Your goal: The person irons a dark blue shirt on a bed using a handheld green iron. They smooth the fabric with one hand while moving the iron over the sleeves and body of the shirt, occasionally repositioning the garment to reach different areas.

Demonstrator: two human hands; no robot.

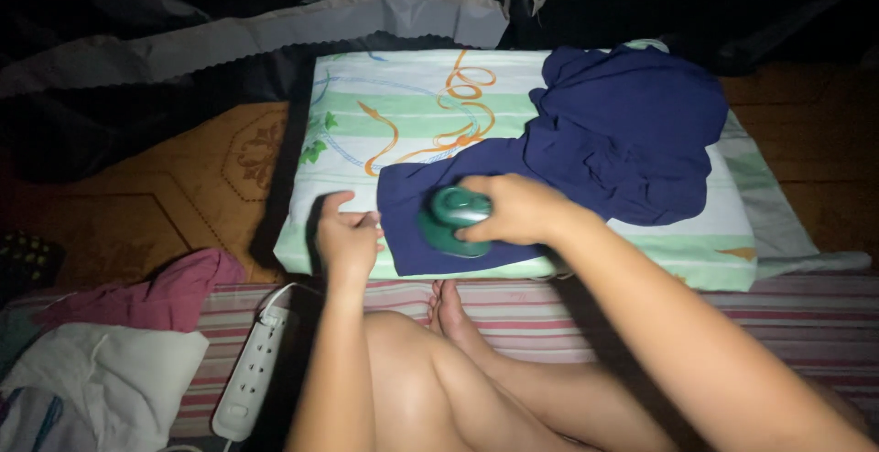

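At frame centre, the right hand wraps its fingers around a green travel iron, pressing it on a navy garment spread over a patterned pillow. The left hand, fingers loosely curled and holding nothing, rests just left of the garment's edge.

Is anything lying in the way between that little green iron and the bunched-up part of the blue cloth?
Nothing visible does. The right hand grips the green iron on the flat end of the navy garment. Only smooth cloth lies between it and the bunched part. The left hand rests apart, at the cloth's left edge.
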